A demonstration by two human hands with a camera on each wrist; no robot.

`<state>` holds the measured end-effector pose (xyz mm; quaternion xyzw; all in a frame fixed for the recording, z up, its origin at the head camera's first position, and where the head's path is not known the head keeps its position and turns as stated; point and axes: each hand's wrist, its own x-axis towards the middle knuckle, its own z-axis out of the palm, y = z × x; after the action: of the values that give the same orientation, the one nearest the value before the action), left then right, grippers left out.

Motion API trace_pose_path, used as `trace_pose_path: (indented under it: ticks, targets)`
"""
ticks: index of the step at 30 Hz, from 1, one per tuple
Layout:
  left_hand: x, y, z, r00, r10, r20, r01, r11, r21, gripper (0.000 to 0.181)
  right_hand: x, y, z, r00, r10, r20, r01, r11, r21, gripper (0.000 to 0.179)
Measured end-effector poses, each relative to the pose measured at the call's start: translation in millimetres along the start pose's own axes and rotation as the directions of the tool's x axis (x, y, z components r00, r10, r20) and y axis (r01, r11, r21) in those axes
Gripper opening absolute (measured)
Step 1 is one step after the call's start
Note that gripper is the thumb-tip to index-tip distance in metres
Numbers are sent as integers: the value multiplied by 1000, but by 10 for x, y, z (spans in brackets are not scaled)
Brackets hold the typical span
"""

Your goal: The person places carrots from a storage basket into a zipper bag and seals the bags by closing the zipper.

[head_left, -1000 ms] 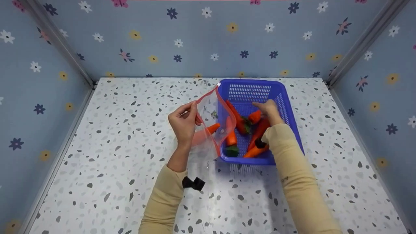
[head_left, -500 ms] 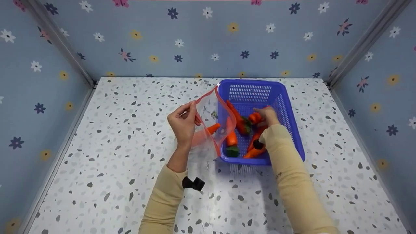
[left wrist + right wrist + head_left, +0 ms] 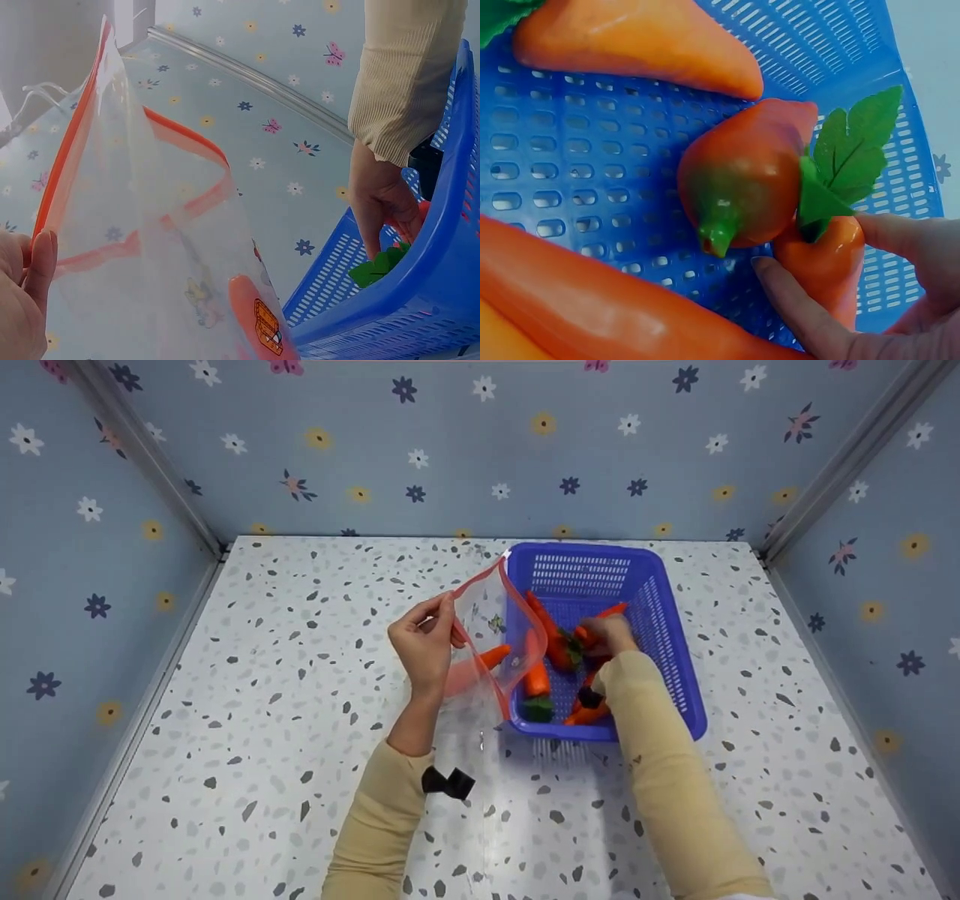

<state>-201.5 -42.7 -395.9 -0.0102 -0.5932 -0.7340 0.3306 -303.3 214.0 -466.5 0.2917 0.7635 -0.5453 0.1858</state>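
The left hand (image 3: 422, 645) pinches a floppy, red-edged, clear plastic bag (image 3: 487, 619). Beyond, inside a boxy blue plastic basket (image 3: 681, 660), the right hand (image 3: 611, 633) has finger and thumb around a shiny orange, green-leafed vegetable (image 3: 826, 259), probably light, stiff, slippery; hold its fat part.

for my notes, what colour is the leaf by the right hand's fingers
Green; the leaf shows best in the right wrist view.

Ribbed beige sleeves (image 3: 405, 90) carry small, angular black wrist blocks (image 3: 459, 784)
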Motion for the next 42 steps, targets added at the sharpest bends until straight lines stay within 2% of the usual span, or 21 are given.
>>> trace_pose_path:
  ticks: [3,7,12,15,20,25,28,29,33,35,36,40,42]
  targets:
    - [4,5,0,1000,-7,-4,7,1000,4,16,9,-28,-22,1000,3,1,-3,999,33,31]
    - [13,11,-1,1000,11,-8,-11,999,-32,15,-23,-59,-72,1000,-3,3,3,1000,12,33]
    - [31,17,-5,999,24,-29,-26,997,-73,14,-61,-170,-160,1000,-23,9,24,994,-107,44]
    - [42,27,-15,999,39,-30,-41,996,-81,13,-44,-240,-202,997,-75,15,77,982,-174,41]
    - [56,41,-33,998,61,-26,-63,994,-92,14,-118,-304,-235,987,-157,24,158,980,-124,32]
    - [67,56,-34,998,55,-41,-59,995,-83,15,-285,-369,-291,978,-198,66,205,969,-139,48]
    - [72,30,-38,998,49,-47,-54,993,-103,17,-396,-406,-313,966,-241,99,255,950,-177,60]
    - [86,-56,-52,998,50,-47,-55,991,-121,17,-434,-415,-316,959,-262,106,277,943,-182,60]
    - [103,-158,-67,997,58,-41,-63,989,-137,21,-605,-441,-327,926,-356,128,374,911,-174,56]
    - [121,-230,-78,997,63,-40,-68,987,-144,20,-705,-448,-343,899,-411,149,433,884,-173,55]
    - [114,-171,-67,997,63,-41,-67,989,-131,20,-761,-451,-353,884,-439,162,463,869,-175,54]
    - [115,-84,-63,998,43,-47,-48,992,-117,16,-1000,-462,-408,820,-524,232,567,800,-195,55]
    - [108,8,-53,998,44,-47,-48,995,-93,16,-1117,-471,-430,794,-546,268,599,778,-189,55]
